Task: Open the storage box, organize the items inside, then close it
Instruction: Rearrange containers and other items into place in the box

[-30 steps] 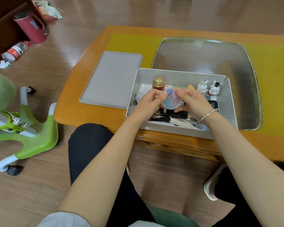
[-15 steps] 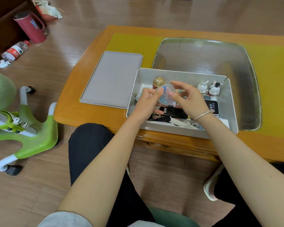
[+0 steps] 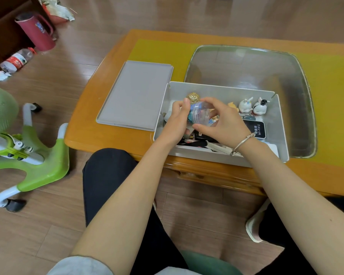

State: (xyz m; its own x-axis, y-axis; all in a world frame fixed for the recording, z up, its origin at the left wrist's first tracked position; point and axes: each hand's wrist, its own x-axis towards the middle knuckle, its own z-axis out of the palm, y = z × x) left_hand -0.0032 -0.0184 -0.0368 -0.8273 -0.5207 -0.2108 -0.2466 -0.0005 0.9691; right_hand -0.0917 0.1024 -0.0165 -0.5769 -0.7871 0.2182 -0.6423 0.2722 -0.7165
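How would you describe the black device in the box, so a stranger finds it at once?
Look in the open grey storage box on the wooden table, toward its right side. Just in front of the two white rabbit figurines lies a flat black device, the only item with white printed text, including "WI-FI6".

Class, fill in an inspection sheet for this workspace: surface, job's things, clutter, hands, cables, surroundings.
Surface: wooden table, yellow mat, glass panel.
Job's things: open storage box; its lid lies flat beside it.
Clutter: rabbit figurines, gold-capped bottle, black device in box.
Hands: left hand and right hand grip a clear capsule.
Cables: nothing seen.
Surroundings: green chair, red jug, plastic bottle on floor.
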